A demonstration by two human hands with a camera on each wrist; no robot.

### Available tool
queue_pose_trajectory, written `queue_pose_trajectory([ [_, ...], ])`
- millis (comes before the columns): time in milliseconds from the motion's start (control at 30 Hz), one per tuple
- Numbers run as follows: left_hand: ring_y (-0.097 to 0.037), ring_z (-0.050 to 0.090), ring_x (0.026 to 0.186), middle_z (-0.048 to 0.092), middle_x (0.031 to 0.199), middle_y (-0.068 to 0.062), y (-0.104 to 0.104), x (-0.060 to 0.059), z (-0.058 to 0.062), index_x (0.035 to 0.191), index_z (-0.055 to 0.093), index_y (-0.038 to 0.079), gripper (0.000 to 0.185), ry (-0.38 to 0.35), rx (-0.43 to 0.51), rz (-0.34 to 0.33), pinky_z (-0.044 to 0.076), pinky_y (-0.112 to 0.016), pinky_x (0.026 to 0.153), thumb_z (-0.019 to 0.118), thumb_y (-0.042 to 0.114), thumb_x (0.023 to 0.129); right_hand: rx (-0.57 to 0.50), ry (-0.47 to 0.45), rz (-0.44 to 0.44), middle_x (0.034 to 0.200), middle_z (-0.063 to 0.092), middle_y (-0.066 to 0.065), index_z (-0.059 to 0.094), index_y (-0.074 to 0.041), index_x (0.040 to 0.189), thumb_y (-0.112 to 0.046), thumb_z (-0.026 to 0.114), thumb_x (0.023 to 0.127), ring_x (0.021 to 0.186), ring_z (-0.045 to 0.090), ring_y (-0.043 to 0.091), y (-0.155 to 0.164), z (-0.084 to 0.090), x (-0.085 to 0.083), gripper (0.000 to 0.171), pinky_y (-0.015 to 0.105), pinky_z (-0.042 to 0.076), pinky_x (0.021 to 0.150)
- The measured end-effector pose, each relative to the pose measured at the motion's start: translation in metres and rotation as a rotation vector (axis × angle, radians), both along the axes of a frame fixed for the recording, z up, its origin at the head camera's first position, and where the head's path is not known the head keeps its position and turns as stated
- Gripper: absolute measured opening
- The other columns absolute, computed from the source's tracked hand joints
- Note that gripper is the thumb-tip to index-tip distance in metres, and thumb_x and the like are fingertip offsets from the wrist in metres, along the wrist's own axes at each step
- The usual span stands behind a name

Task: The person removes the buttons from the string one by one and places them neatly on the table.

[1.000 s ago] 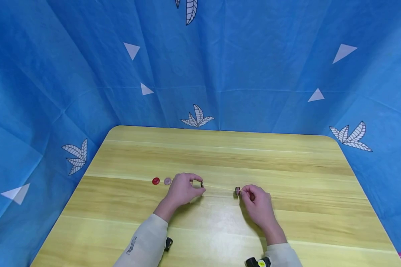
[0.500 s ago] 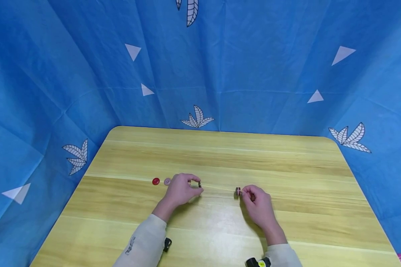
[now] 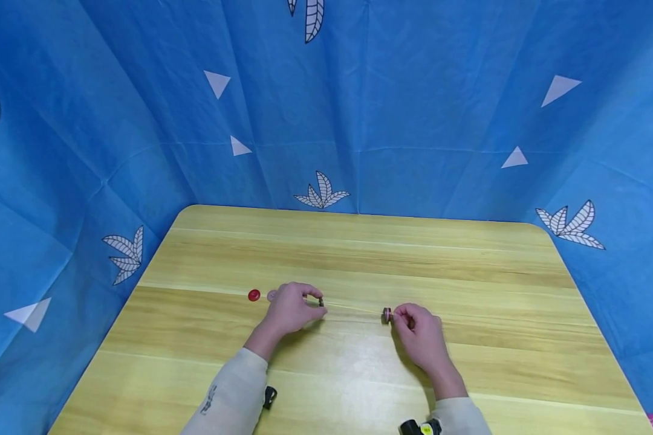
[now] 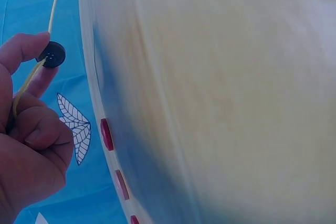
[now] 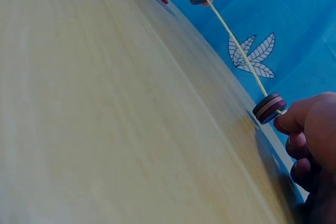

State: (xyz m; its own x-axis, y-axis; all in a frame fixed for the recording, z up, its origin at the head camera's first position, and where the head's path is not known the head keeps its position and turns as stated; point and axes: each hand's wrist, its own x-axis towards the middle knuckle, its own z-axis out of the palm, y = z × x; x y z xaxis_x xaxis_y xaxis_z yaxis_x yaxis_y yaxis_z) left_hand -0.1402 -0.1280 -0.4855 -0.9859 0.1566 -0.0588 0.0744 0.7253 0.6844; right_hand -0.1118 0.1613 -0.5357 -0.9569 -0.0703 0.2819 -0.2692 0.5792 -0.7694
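A thin yellow string point(image 3: 354, 308) runs taut between my hands, just above the wooden table point(image 3: 359, 254). My left hand point(image 3: 314, 302) pinches a dark button point(image 3: 321, 301) threaded on the string; in the left wrist view the dark button point(image 4: 52, 54) sits between thumb and fingertip. My right hand point(image 3: 396, 315) pinches the string right behind a small stack of buttons point(image 3: 386, 314). In the right wrist view the stack point(image 5: 269, 108) shows dark and pink layers touching my fingertips point(image 5: 296, 119).
A red button point(image 3: 254, 295) lies on the table left of my left hand. A pink button point(image 3: 272, 295) lies beside it, partly hidden by my knuckles. Blue patterned cloth point(image 3: 326, 90) walls the table on three sides.
My left hand has drawn the dark button a little to the left along the string, widening the gap to the stack. The right hand has stayed in place.
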Motion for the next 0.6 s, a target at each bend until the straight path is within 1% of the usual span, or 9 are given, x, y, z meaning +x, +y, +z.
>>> queue_pose_trajectory([
  [133, -0.012, 0.054, 0.068, 0.054, 0.052, 0.010, 0.000, -0.001, 0.000, 0.100, 0.078, 0.015, 0.026, 0.004, -0.007, -0.003, 0.027, -0.052, 0.088, 0.085, 0.029, 0.078, 0.039, 0.006, -0.005, 0.062, 0.048, -0.012, 0.068, -0.015, 0.079, -0.001, 0.072, 0.088, 0.055, 0.044, 0.008, 0.001, -0.001, -0.001, 0.017, 0.028, 0.038, 0.054],
  [300, -0.015, 0.054, 0.072, 0.058, 0.059, 0.010, -0.002, -0.001, 0.000, 0.100, 0.078, 0.014, 0.028, 0.003, 0.008, -0.006, 0.027, -0.053, 0.090, 0.085, 0.028, 0.077, 0.078, -0.002, -0.006, 0.062, 0.048, -0.014, 0.068, -0.018, 0.079, -0.004, 0.072, 0.088, 0.057, 0.045, 0.008, 0.001, -0.002, -0.002, 0.017, 0.035, 0.035, 0.069],
  [367, -0.015, 0.055, 0.073, 0.060, 0.063, 0.011, -0.003, -0.001, 0.000, 0.100, 0.078, 0.013, 0.028, 0.006, 0.014, -0.008, 0.028, -0.053, 0.091, 0.085, 0.028, 0.077, 0.087, -0.007, -0.004, 0.062, 0.048, -0.014, 0.068, -0.018, 0.079, -0.005, 0.071, 0.088, 0.057, 0.045, 0.009, 0.001, -0.002, -0.002, 0.017, 0.037, 0.031, 0.073],
  [433, -0.012, 0.054, 0.073, 0.061, 0.066, 0.012, -0.005, -0.001, -0.001, 0.100, 0.078, 0.014, 0.028, 0.007, 0.013, -0.007, 0.030, -0.051, 0.090, 0.085, 0.028, 0.077, 0.095, -0.015, -0.003, 0.063, 0.048, -0.014, 0.068, -0.018, 0.079, -0.005, 0.071, 0.088, 0.058, 0.045, 0.009, 0.001, -0.002, -0.002, 0.016, 0.038, 0.030, 0.074],
  [500, -0.010, 0.052, 0.065, 0.057, 0.062, 0.012, -0.007, 0.000, -0.001, 0.100, 0.078, 0.013, 0.028, -0.010, 0.036, -0.002, 0.038, -0.046, 0.082, 0.085, 0.026, 0.077, 0.097, -0.026, -0.003, 0.063, 0.048, -0.014, 0.068, -0.019, 0.079, -0.006, 0.071, 0.088, 0.059, 0.046, 0.010, 0.001, -0.002, -0.002, 0.016, 0.038, 0.030, 0.074],
  [567, -0.009, 0.048, 0.056, 0.053, 0.058, 0.010, -0.010, 0.000, 0.000, 0.101, 0.077, 0.011, 0.028, -0.034, 0.062, 0.008, 0.043, -0.037, 0.067, 0.084, 0.025, 0.078, 0.099, -0.036, -0.001, 0.063, 0.048, -0.013, 0.068, -0.019, 0.080, -0.006, 0.071, 0.089, 0.059, 0.045, 0.011, 0.001, -0.002, -0.002, 0.016, 0.038, 0.029, 0.074],
  [600, -0.009, 0.046, 0.052, 0.050, 0.055, 0.008, -0.011, 0.001, 0.000, 0.102, 0.077, 0.011, 0.028, -0.047, 0.076, 0.016, 0.043, -0.033, 0.059, 0.084, 0.024, 0.078, 0.101, -0.040, 0.000, 0.063, 0.048, -0.013, 0.067, -0.019, 0.080, -0.006, 0.071, 0.089, 0.059, 0.045, 0.011, 0.001, -0.002, -0.002, 0.016, 0.038, 0.029, 0.074],
])
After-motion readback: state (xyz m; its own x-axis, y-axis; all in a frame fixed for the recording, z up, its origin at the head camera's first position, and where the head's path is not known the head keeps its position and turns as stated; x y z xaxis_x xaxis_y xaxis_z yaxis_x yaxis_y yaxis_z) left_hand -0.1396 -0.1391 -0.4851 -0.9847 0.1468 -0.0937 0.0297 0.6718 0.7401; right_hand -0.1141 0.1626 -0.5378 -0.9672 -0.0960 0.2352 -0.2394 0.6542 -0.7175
